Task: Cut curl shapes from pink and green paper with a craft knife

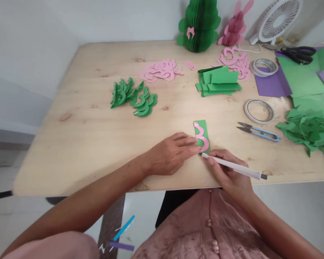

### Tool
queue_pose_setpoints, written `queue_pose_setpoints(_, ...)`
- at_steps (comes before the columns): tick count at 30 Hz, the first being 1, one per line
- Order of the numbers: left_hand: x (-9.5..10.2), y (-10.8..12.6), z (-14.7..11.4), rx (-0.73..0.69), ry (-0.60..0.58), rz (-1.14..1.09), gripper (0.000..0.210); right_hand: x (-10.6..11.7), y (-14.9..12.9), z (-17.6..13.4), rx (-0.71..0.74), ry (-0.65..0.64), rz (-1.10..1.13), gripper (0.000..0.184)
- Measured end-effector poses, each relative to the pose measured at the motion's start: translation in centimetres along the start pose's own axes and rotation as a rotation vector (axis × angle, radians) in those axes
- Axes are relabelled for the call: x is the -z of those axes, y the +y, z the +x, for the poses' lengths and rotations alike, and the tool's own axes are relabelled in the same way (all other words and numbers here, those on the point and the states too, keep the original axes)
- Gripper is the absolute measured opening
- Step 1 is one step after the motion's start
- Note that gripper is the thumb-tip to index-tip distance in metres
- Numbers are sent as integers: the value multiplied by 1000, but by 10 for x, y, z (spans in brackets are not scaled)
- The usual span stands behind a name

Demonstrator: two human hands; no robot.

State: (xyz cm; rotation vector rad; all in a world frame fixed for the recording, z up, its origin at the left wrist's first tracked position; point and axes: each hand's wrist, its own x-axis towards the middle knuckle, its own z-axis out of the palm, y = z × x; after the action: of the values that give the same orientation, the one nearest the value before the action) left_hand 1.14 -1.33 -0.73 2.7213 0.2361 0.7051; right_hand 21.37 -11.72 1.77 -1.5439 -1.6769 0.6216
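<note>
Near the table's front edge lies a green paper strip (pixel 202 125) with a curvy pink paper cutout (pixel 205 144) on top of it. My left hand (pixel 170 154) rests flat, its outstretched fingertips touching the left side of the cutout and strip. My right hand (pixel 229 172) is closed around a white pen (pixel 236 167), whose tip end is at the strip's lower edge, close to my left fingertips. The exact contact of the pen tip is too small to make out.
Green cutouts (pixel 143 102), pink cutouts (pixel 160 70) and folded green strips (pixel 218 82) lie beyond my hands. Blue snips (pixel 264 133), a tape roll (pixel 259 111) and green scraps (pixel 310 129) are to the right. Behind stand a green honeycomb figure (pixel 201 27), pink rabbit (pixel 233 28) and fan (pixel 279 21).
</note>
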Motion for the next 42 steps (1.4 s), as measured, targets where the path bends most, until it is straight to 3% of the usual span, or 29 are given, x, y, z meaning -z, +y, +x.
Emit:
queue_pose_setpoints(19, -1, 0, -1, -22, 35, 63, 43, -1, 2, -3, 17, 13, 3, 8)
queue_pose_setpoints(42, 1, 1, 1, 22, -11, 24, 40, -2, -1, -2, 29, 0, -42, 7)
